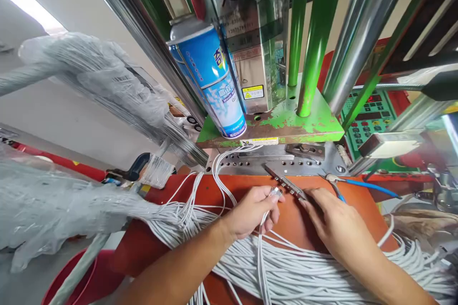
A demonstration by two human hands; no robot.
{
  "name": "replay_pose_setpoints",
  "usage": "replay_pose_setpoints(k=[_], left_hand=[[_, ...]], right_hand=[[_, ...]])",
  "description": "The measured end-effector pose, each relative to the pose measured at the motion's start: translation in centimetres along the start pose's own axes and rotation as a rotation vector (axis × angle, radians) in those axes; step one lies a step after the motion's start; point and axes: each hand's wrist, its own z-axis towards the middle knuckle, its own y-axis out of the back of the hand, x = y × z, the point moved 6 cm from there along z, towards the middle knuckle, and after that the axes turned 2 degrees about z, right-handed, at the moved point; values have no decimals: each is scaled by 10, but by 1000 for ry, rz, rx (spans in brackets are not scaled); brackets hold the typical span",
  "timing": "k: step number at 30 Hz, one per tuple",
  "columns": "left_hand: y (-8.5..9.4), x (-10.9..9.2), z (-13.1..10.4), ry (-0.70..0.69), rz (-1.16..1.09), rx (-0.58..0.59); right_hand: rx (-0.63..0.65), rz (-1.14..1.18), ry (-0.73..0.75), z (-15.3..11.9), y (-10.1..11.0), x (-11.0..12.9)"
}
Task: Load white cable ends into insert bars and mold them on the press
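Observation:
My left hand (255, 212) is closed around the metal-tipped ends of several white cables (260, 267), which hang down from it. To its right, my right hand (331, 217) pinches the near end of a long dark metal bar (286, 183) with small notches or slots along it. The far end of the bar reaches the steel plate (232, 167) at the machine's base. Many more white cables (286, 267) lie in a thick bundle across the orange-brown surface (293, 221) under both hands.
A blue and white spray can (214, 81) stands on the green machine ledge (286, 128). Blue-handled pliers (368, 186) lie to the right. Plastic-wrapped cable bundles (64, 209) are at left, above a red bin (77, 279). A green control panel (372, 119) is at right.

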Motion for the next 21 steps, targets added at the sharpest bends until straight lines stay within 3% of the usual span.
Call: replay_pose_setpoints(k=[6, 13, 17, 21], left_hand=[[-8, -2, -1, 25, 111, 26], [-13, -2, 0, -16, 153, -20], [-11, -2, 0, -21, 90, -98], [-15, -1, 0, -18, -52, -49]], right_hand=[[-34, 192, 15, 2, 3, 13], [12, 177, 69, 2, 0, 26], [9, 71, 112, 1, -1, 31], [-18, 118, 115, 2, -1, 33]])
